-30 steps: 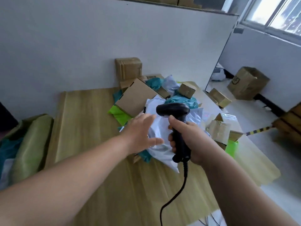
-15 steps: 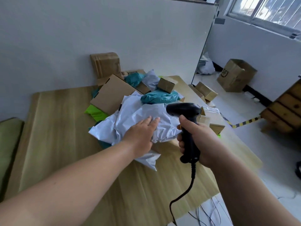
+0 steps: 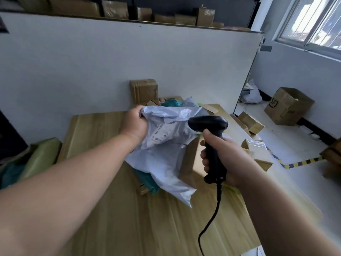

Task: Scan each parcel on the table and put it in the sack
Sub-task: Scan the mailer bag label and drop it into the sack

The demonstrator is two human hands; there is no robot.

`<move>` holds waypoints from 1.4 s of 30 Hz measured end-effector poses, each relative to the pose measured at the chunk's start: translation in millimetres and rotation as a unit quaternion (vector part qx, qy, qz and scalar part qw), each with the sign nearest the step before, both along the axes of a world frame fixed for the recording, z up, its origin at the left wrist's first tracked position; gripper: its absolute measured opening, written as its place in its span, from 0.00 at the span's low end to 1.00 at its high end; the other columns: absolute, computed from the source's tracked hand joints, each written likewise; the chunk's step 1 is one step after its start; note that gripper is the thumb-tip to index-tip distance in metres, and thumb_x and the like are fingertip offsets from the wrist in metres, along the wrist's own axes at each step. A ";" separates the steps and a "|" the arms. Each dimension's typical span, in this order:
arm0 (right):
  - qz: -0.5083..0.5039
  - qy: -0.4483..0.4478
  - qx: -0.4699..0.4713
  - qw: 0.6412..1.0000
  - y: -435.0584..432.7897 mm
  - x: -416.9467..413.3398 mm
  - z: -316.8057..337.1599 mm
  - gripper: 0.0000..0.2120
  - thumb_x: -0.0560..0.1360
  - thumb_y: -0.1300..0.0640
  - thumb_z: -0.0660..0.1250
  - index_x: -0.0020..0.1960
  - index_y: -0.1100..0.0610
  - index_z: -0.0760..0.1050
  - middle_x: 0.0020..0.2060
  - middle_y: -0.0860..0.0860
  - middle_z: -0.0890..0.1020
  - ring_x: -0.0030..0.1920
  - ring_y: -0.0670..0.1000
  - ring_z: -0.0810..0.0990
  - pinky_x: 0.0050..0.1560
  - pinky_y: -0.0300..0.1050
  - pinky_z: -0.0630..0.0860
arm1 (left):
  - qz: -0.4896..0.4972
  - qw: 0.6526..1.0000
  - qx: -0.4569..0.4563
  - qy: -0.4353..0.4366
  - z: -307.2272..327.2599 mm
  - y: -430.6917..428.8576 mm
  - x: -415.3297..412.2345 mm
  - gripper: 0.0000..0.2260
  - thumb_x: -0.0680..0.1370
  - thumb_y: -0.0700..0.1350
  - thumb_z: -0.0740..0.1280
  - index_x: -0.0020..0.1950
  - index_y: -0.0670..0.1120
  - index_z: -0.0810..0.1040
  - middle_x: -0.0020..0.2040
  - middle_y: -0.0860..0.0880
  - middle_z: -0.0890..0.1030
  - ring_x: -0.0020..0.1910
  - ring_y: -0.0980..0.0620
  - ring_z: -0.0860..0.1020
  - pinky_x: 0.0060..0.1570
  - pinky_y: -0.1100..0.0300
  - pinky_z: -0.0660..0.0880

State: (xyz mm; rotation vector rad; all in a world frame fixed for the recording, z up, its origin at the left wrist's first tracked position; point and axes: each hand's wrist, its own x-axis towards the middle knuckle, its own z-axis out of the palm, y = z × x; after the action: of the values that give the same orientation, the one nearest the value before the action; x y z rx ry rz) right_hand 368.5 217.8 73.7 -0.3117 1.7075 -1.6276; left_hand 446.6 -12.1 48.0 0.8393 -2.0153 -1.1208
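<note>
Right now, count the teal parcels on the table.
2. One teal parcel lies at the pile's back; another shows beneath the white mailer that the left hand grips. More may lie hidden.

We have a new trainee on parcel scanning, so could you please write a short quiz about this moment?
1. Multiple choice: what does the left hand grip? A. a roll of tape B. the white mailer bag C. nothing
2. True or false: the right hand is empty.
3. Fill in: the black scanner points its head toward the bag's printed ____.

Key:
1. B; the bag is lifted off the pile.
2. False; it holds the scanner's handle.
3. label
</note>
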 end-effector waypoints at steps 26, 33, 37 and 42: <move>0.074 -0.025 0.040 0.996 -128.7 213.0 -14.2 0.18 0.76 0.44 0.70 0.46 0.59 0.71 0.30 0.55 0.77 0.27 0.52 0.74 0.28 0.44 0.72 | 0.061 0.873 0.484 0.019 -28.7 -123.1 270.2 0.10 0.82 0.42 0.59 0.44 0.43 0.76 0.35 0.43 0.81 0.28 0.46 0.80 0.23 0.57 0.75; 0.105 -0.074 0.105 0.986 -140.7 252.2 -60.2 0.19 0.75 0.42 0.70 0.43 0.56 0.70 0.30 0.53 0.76 0.27 0.52 0.73 0.29 0.47 0.72 | 0.084 0.861 0.486 -0.123 -104.6 -121.7 292.7 0.08 0.81 0.43 0.61 0.54 0.40 0.76 0.40 0.41 0.79 0.37 0.44 0.78 0.41 0.52 0.77; 0.091 -0.110 0.148 0.979 -139.3 260.8 -89.6 0.20 0.74 0.41 0.71 0.48 0.58 0.72 0.30 0.54 0.76 0.27 0.53 0.73 0.30 0.47 0.72 | 0.049 0.855 0.487 -0.174 -138.6 -120.9 298.1 0.22 0.73 0.50 0.73 0.63 0.42 0.74 0.53 0.42 0.81 0.49 0.42 0.81 0.51 0.49 0.77; 0.079 -0.134 0.177 0.972 -136.6 258.9 -109.6 0.23 0.74 0.41 0.72 0.53 0.60 0.73 0.30 0.54 0.77 0.27 0.53 0.73 0.29 0.47 0.73 | 0.053 0.885 0.402 -0.230 -169.1 -112.9 292.5 0.24 0.68 0.39 0.77 0.60 0.43 0.70 0.55 0.44 0.79 0.49 0.44 0.79 0.48 0.51 0.77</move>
State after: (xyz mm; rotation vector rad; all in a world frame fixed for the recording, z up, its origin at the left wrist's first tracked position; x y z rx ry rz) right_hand 627.4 81.2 -36.0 -0.0490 1.6771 -1.1649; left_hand 739.1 -125.0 -121.1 1.7463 -1.7807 -1.8652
